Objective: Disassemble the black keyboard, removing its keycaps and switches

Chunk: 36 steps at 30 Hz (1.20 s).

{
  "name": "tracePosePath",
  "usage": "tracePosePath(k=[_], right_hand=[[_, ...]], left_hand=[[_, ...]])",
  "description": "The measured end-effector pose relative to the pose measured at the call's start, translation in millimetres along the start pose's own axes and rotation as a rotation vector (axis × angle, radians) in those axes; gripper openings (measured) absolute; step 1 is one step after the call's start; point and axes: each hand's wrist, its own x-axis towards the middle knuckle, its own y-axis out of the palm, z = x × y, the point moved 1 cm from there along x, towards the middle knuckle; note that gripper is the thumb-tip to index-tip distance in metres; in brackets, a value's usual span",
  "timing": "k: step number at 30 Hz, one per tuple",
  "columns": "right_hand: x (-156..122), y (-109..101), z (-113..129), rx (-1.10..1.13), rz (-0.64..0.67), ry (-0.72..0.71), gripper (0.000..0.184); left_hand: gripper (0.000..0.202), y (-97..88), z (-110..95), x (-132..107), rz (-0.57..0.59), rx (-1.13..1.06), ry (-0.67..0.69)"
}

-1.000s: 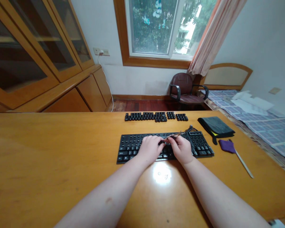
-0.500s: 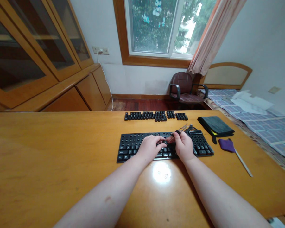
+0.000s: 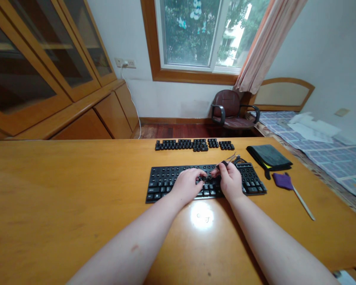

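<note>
A black keyboard (image 3: 163, 183) lies across the table, with some keycaps off in its upper rows. My right hand (image 3: 231, 181) is closed round the dark handle of a wire keycap puller (image 3: 224, 163). Thin wire ends stick out on both sides of that grip, the lower ones close over the middle keys. My left hand (image 3: 187, 184) rests over the keyboard's middle, its thumb and fingers pinching what looks like a small black keycap (image 3: 203, 179). My fingers partly hide that keycap and the keys below.
Rows of loose black keycaps (image 3: 178, 145) lie along the table's far edge. To the right are a folded dark cloth (image 3: 269, 156) and a purple-headed brush or duster (image 3: 283, 181) with a pale handle. A coiled cable (image 3: 239, 160) sits behind the keyboard.
My left fingertips have drawn slightly left, away from the puller's wires, with the small dark piece between them. My right hand has shifted slightly right with the puller.
</note>
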Motion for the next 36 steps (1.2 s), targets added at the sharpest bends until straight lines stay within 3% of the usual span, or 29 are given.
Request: tracePosePath(k=[13,19,23,28,32,36], right_hand=[[8,1,-2,0.191,-0.084,0.075,0.029],[9,2,-4,0.252,-0.083,0.111,0.029],[10,3,-5,0.267,-0.084,0.123,0.03],[10,3,-8,0.264,-0.078,0.126,0.031],[10,3,-11,0.26,-0.07,0.127,0.029],[10,4,-12,0.251,-0.058,0.112,0.028]], left_hand=[[0.022,-4.0,-4,-4,-0.082,-0.006,-0.015],[0.017,-16.8,-1,-1,-0.086,0.129,-0.137],[0.016,-28.6,15,24,0.017,0.277,-0.262],[0.017,-39.1,37,72,0.006,0.405,-0.301],[0.015,-36.1,49,97,0.052,0.472,-0.312],[0.014,-29.5,57,108,0.086,0.508,-0.298]])
